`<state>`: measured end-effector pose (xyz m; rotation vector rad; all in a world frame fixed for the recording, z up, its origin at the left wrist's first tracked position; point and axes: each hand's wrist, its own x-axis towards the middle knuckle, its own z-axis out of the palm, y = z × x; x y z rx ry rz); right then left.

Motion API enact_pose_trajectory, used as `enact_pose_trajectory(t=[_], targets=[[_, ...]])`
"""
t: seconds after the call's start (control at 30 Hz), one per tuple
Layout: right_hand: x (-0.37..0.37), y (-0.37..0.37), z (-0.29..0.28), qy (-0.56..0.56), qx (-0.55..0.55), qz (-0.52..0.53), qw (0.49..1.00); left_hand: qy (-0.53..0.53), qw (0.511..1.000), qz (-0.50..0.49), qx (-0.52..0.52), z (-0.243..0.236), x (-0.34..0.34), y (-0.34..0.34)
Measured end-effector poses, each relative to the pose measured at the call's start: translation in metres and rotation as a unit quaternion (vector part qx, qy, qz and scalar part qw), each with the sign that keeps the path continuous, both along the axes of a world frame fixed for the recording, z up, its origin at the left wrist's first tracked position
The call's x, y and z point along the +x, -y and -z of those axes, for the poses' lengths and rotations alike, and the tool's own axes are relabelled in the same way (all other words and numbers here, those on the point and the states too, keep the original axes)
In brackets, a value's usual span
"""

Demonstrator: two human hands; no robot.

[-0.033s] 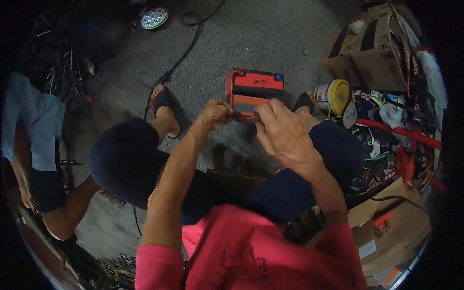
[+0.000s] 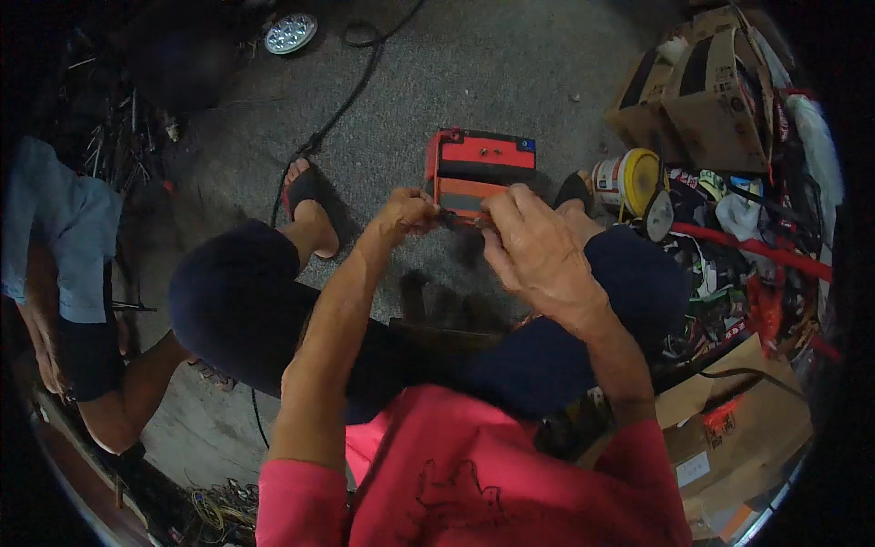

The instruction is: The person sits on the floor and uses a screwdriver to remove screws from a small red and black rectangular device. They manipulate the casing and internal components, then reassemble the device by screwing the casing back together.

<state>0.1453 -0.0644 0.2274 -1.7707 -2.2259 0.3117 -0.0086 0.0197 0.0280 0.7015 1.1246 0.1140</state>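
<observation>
A red box-shaped device [image 2: 492,150] with a dark band, an orange-red strip and small fittings on its far face rests on the concrete floor between my feet. At its near left corner, my left hand [image 2: 410,211] is closed in a pinch; something small and dark shows by the fingertips, too unclear to name. My right hand [image 2: 538,246] bends over the device's near right edge, thumb and fingers closed together. Whatever lies between those fingers is hidden under the hand.
Cardboard boxes [image 2: 720,91], a white bucket with a yellow rim [image 2: 638,182] and mixed clutter line the right side. A dark cable [image 2: 351,100] crosses the floor, and a round lamp [image 2: 292,35] lies far left. Another person's knee and hand [image 2: 46,337] are at the left.
</observation>
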Motion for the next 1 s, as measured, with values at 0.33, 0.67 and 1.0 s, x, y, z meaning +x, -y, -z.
enact_pose_trajectory(t=[0.33,0.67,1.0], targets=[[-0.005,-0.004,-0.002,0.007,0.018,-0.053,0.998,0.014,0.996,0.045,0.071,0.009,-0.008,-0.002],[-0.003,-0.004,0.000,0.029,-0.069,0.011,0.997,-0.026,0.993,0.085,0.079,-0.001,-0.007,-0.006],[-0.006,-0.006,-0.010,0.053,-0.156,0.046,0.985,0.001,0.995,0.053,0.086,0.000,-0.005,-0.004]])
